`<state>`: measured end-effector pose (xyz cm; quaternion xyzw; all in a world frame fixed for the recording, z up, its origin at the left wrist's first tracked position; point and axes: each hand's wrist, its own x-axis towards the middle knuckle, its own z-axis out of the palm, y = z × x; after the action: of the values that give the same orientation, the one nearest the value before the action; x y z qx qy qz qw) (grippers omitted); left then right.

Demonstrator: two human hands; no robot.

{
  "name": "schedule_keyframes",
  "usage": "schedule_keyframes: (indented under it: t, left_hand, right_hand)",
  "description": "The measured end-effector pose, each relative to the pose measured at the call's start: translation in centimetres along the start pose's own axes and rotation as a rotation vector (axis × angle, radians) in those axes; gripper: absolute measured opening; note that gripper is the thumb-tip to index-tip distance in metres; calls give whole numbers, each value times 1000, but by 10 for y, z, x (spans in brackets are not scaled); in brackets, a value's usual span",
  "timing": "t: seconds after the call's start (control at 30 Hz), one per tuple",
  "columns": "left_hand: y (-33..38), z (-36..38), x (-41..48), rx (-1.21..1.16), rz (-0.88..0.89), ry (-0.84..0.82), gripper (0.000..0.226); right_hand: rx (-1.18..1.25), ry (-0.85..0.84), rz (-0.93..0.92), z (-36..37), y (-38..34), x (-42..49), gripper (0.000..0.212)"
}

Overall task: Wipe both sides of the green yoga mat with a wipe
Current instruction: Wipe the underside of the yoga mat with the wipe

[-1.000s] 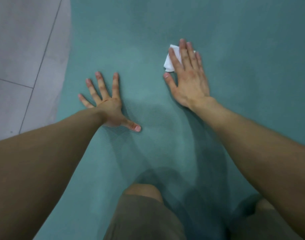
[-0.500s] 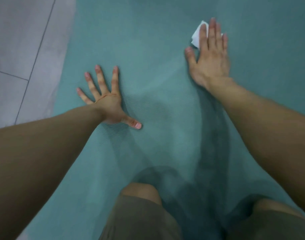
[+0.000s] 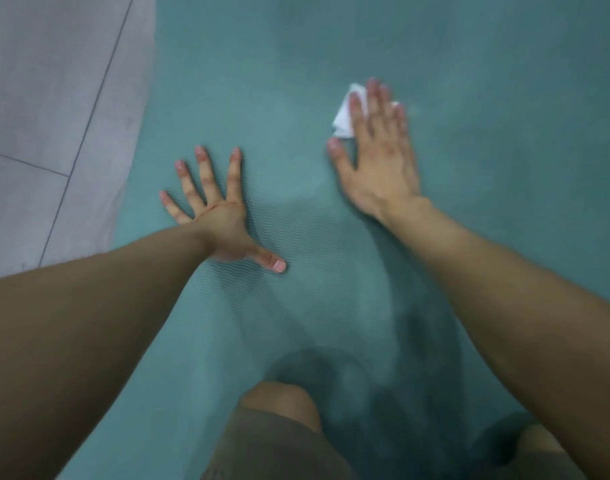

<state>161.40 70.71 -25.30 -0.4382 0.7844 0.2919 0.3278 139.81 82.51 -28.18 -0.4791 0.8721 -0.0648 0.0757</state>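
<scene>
Lister: Grey floor tiles (image 3: 54,98) are being logged at the upper left of the frame. The green yoga mat (image 3: 504,254) is being logged as lying flat across the rest of it, its left edge running down beside the tiles.

Checker: Hands?

Lister: Item, left hand (image 3: 220,216): being pressed flat on the mat left of centre, fingers spread wide, thumb out to the side, nothing being held. Item, right hand (image 3: 379,161): being laid flat at upper right of centre, fingers straight and close together. Item, wipe (image 3: 345,116): white, folded, being pinned to the mat under those fingers, one corner showing at their left. It is being pressed, not pinched.

Checker: Step in hand?

Lister: The upper face is being wiped, by the look of it. The underside is being judged as not yet done, since the mat is lying unturned.

Checker: Notes for doing it well?

Lister: Pressure is best being carried through the whole flat hand, so that the wipe is not being bunched or let slip. Strokes are best being overlapped in lanes from edge to edge. The left hand is being used soundly as an anchor, as the mat is likely to creep on smooth tiles. Knees (image 3: 279,403), at the bottom of the frame, are apparently being rested on the mat, so that patch is being covered and is being noted for later wiping.
</scene>
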Motion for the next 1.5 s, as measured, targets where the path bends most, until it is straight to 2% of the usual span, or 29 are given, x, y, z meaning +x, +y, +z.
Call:
schedule_keyframes:
  t: [0.07, 0.1, 0.13, 0.17, 0.27, 0.3, 0.33, 0.4, 0.47, 0.5, 0.6, 0.67, 0.77, 0.8, 0.87, 1.0, 1.27, 1.4, 1.5]
  left_hand:
    - [-1, -1, 0, 4, -4, 8, 190]
    - [-2, -1, 0, 4, -5, 13, 190]
    - [-1, -1, 0, 2, -1, 16, 190]
    - [-1, -1, 1, -3, 8, 16, 190]
    - [1, 0, 3, -4, 13, 11, 190]
    - [0, 0, 3, 3, 7, 12, 190]
    - [-1, 0, 3, 7, 2, 13, 190]
    - [-2, 1, 5, -1, 4, 18, 190]
    - [-3, 1, 7, -14, 11, 33, 190]
    - [-4, 2, 7, -16, 13, 46, 189]
    - [-3, 11, 4, -29, 38, 104, 185]
    - [-12, 15, 1, -56, 77, 245, 162]
    - [-57, 20, -2, 17, 198, 647, 96]
    - [-75, 23, -2, 43, 222, 732, 85]
    - [-99, 33, 1, 111, 233, 801, 75]
    - [-104, 46, 8, 120, 249, 902, 71]
    - [-106, 43, 10, 119, 249, 913, 69]
    - [-111, 42, 12, 135, 241, 929, 68]
    - [-106, 39, 14, 111, 251, 924, 67]
  right_hand:
    - [11, -116, -461, 10, -34, -32, 74]
    - [-20, -143, -610, 13, -35, -39, 73]
    - [-44, -121, -661, 12, -26, -32, 72]
    - [-39, -67, -579, 10, -10, -17, 72]
    - [-23, 66, 65, 0, 39, 23, 79]
    - [18, 97, 245, 2, 37, 25, 79]
    - [64, 153, 341, 5, 22, 22, 77]
    - [123, 240, 276, 16, -14, 7, 70]
    - [159, 228, 7, 25, -28, -4, 58]
    - [167, 230, -63, 26, -27, -2, 54]
    - [168, 263, -48, 26, -20, 1, 50]
    - [208, 292, -58, 26, -22, 0, 49]
    - [241, 308, -62, 23, -23, -1, 47]
    - [232, 318, -59, 23, -22, 1, 47]
    - [208, 324, -53, 24, -20, 2, 48]
    - [213, 315, -52, 28, -20, 2, 50]
    - [122, 213, -17, 24, -22, 4, 52]
    - [66, 102, 103, 24, -82, -22, 79]
    - [77, -48, -201, 29, -126, -59, 86]
